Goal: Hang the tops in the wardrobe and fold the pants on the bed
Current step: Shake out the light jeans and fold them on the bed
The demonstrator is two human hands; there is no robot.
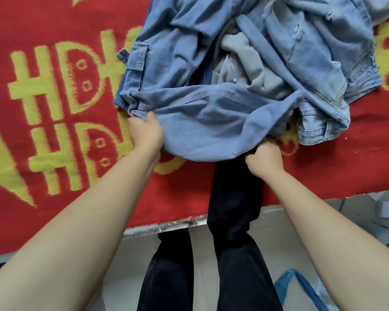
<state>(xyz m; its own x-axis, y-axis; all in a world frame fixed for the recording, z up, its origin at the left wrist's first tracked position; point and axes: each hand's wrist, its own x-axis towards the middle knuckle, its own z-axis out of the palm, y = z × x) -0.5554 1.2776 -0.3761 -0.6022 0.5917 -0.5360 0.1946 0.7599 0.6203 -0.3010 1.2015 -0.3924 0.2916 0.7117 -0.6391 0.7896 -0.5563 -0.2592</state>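
The left hand (pixel 145 131) and the right hand (pixel 264 159) were bare; the left forearm (pixel 94 209) and the right forearm (pixel 323 221) were uncovered along all their visible length.

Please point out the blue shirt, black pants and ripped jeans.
blue shirt (pixel 211 124): head view, front below buttons.
black pants (pixel 234 194): head view, middle of leg.
ripped jeans (pixel 310 61): head view, leg below tear.
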